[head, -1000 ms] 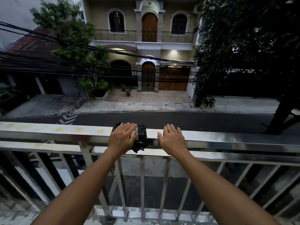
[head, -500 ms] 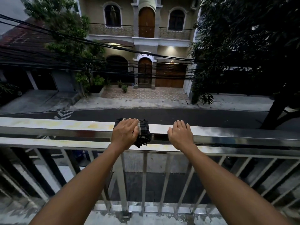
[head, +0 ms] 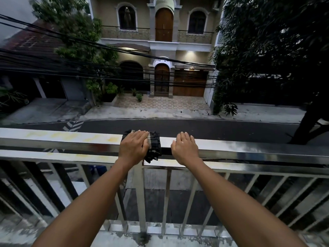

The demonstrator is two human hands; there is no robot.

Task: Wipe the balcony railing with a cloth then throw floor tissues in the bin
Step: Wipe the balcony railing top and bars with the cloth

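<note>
The steel balcony railing's top rail (head: 62,139) runs across the view, with yellowish stains on its left part. My left hand (head: 133,148) presses a dark checked cloth (head: 155,145) onto the top rail, near the middle. The cloth is bunched under my palm and hangs a little over the near side of the rail. My right hand (head: 185,148) lies on the same rail just right of the cloth, fingers curled over the top. No tissues and no bin are in view.
A lower rail (head: 249,169) and vertical bars (head: 166,198) stand below the top rail, on a wet concrete ledge (head: 160,237). Beyond are a street, a house, overhead cables and a dark tree on the right.
The cloth and my left hand stay at about the same spot beside the yellow stains. My right hand has slid a little back towards the cloth. The view has shifted slightly.
</note>
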